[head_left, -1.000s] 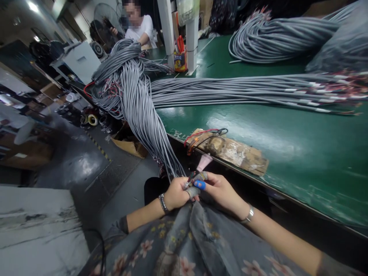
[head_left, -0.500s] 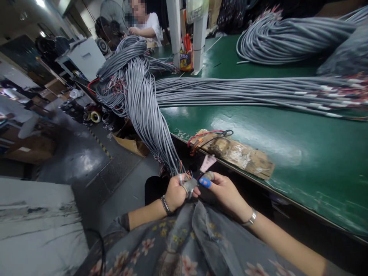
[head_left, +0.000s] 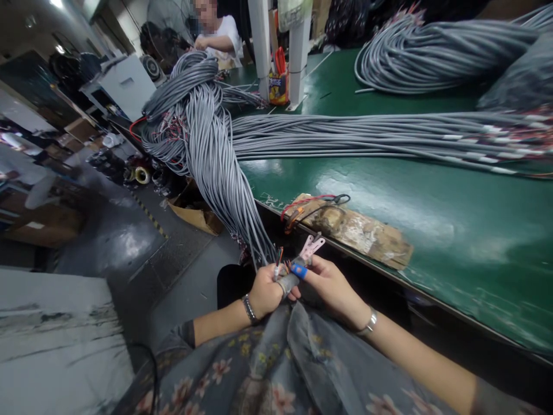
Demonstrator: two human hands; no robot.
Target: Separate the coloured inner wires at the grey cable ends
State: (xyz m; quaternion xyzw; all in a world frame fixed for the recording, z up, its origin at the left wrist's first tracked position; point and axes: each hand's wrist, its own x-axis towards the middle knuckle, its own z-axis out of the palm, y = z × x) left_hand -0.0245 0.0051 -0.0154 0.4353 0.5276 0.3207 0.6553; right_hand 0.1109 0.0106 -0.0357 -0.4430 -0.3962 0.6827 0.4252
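Note:
My left hand is closed on the end of a grey cable, where thin coloured wires stick up beside the thumb. Grey wrapping covers that thumb. Close against it, my right hand pinches at the wire ends with its blue-wrapped finger and thumb; the exact contact is hidden. Just beyond the right fingertips shows a flat pale pink forked piece, and I cannot tell how it is held. A thick bundle of grey cables drops from the bench to my left hand.
The green bench carries a long row of grey cables and a coiled bundle. A worn wooden block with red and black leads lies at the front edge. White posts stand behind. A person works across the bench.
My right hand has moved slightly left, its fingertips now meeting the left hand's wires. The pink piece has turned and shows its forked shape more clearly.

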